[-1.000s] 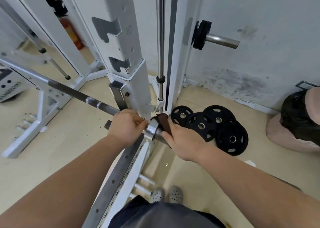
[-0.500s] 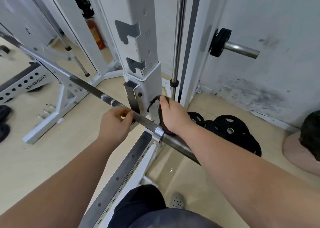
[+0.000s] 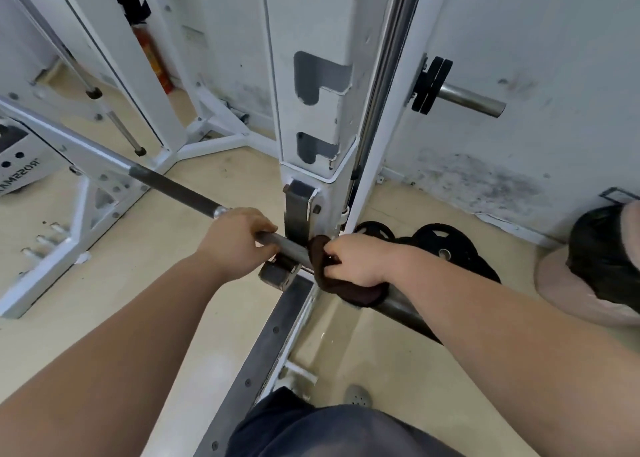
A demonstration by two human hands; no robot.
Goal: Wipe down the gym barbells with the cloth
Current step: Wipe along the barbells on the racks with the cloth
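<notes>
Barbell sits in the white rack upright's J-hook, running from far left to near right. Left hand is curled around the bare shaft just left of the hook. Right hand is clamped on a dark brown cloth wrapped around the bar right of the hook, at the near end of the sleeve. Black weight plates lie on the floor behind the right wrist, by the wall. Red fire extinguisher stands far left.
</notes>
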